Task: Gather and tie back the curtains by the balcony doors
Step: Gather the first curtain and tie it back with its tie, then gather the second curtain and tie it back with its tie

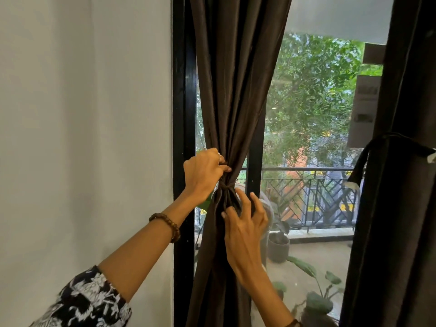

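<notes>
A dark brown curtain (pixel 232 90) hangs at the left side of the balcony door, gathered into a narrow waist by a thin tie (pixel 225 186). My left hand (pixel 204 172) pinches the gathered folds just above the tie. My right hand (pixel 244 223) rests against the cloth right below the tie, fingers spread apart. A second dark curtain (pixel 396 185) hangs at the right edge, with a dark tieback strap (pixel 377 147) looped around it.
The black door frame (pixel 182 114) runs beside a white wall (pixel 82 138) on the left. Through the glass I see a balcony railing (pixel 306 192), a grey plant pot (pixel 278 247) and leafy plants (pixel 316 300) on the balcony floor.
</notes>
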